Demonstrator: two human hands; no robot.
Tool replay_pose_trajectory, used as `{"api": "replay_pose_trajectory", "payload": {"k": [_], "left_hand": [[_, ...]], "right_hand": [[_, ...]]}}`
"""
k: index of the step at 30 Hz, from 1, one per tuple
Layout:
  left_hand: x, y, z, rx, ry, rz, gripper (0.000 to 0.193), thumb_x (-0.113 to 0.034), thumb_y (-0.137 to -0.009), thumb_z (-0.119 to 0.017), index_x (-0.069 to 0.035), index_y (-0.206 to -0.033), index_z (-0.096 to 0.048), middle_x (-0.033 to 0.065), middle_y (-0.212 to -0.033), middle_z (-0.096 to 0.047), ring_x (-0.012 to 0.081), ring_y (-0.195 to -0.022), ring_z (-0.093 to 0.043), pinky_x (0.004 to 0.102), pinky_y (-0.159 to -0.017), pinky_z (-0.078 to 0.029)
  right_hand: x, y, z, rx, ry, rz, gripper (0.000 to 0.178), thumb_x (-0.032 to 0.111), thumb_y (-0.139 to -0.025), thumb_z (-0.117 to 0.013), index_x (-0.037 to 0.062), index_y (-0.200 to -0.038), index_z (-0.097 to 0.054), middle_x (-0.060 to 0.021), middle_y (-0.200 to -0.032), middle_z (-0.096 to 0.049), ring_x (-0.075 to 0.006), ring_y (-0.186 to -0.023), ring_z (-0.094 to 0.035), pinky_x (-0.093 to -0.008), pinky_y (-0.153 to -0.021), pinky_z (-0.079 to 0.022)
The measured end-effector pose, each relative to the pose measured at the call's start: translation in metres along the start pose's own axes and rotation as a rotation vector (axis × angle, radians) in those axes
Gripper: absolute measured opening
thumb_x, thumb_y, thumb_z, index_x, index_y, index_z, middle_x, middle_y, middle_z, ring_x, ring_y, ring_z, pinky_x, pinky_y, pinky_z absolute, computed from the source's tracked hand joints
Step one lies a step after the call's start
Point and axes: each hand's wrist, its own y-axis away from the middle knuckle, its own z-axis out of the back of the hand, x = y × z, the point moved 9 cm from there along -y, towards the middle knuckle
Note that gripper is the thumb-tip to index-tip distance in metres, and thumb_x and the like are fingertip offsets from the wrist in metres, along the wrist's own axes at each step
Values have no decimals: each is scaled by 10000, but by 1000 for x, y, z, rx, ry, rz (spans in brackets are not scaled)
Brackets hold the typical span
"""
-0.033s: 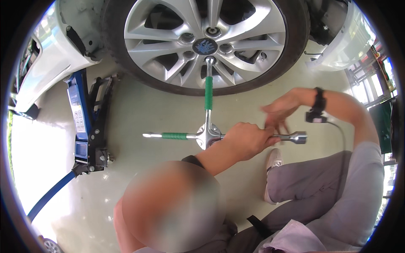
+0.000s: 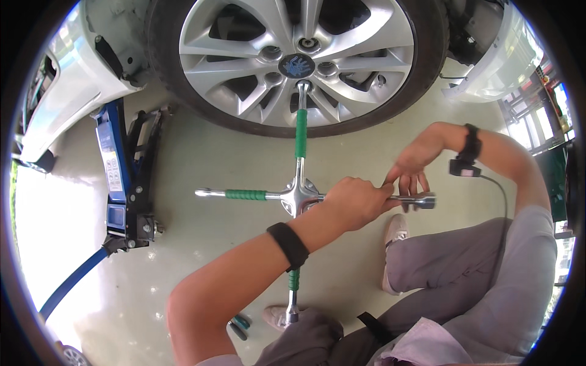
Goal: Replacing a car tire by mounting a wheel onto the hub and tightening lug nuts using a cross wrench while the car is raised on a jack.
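A chrome four-way lug wrench [image 2: 300, 196] with green grips has its far arm's socket set into the lower lug hole of a silver wheel [image 2: 256, 67]. My left hand [image 2: 359, 202] crosses over the middle and is closed around the wrench's right arm, hiding that arm's grip. Over the same arm, close to the socket end, my right hand [image 2: 415, 161] has its fingers hanging down and apart. Its thumb is at the left hand's fingertips; whether its fingers touch the shaft, I cannot tell. The near arm passes below my left forearm.
A blue and black floor jack [image 2: 116, 177] stands left of the wheel, its handle slanting toward the near left. Some tools with dark and teal handles [image 2: 240, 326] lie on the floor by my left elbow. My shoes [image 2: 397, 229] and knees are close to the wrench. White body panels flank the tyre.
The wrench's left and right ends have shifted slightly left. My right hand's fingers have come down closer around the shaft. A blurred patch over my left forearm is gone, showing the near arm.
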Motion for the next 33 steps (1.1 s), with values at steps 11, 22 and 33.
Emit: {"api": "replay_pose_trajectory", "payload": {"k": [11,22,33], "left_hand": [[91,203,39,-904,643,358,324,-171,-920,-685,-1,-1152,-534,163,-1246,-543,241,-1178,-529,425,-967,-453],[32,94,60,-614,206,-56,343,-267,-963,-673,-72,-1159,-471,164,-893,-692,422,-725,-687,475,-638,-566],[26,30,5,-75,-208,-21,291,-289,-964,-635,-61,-1126,-555,119,-907,-690,330,-768,-693,461,-684,-542]], "right_hand": [[-53,-99,-4,-501,786,-147,473,457,-1004,-553,5,-1143,-537,-150,-838,-642,-325,-710,-683,-466,-529,-523],[47,-187,-19,-417,-92,629,149,193,-888,-643,60,-942,-604,-123,-823,-640,-294,-762,-660,-436,-625,-551],[134,34,-24,-1068,1352,-277,470,485,-882,-660,24,-924,-577,-42,-736,-505,-184,-616,-558,-308,-570,-469]]}}
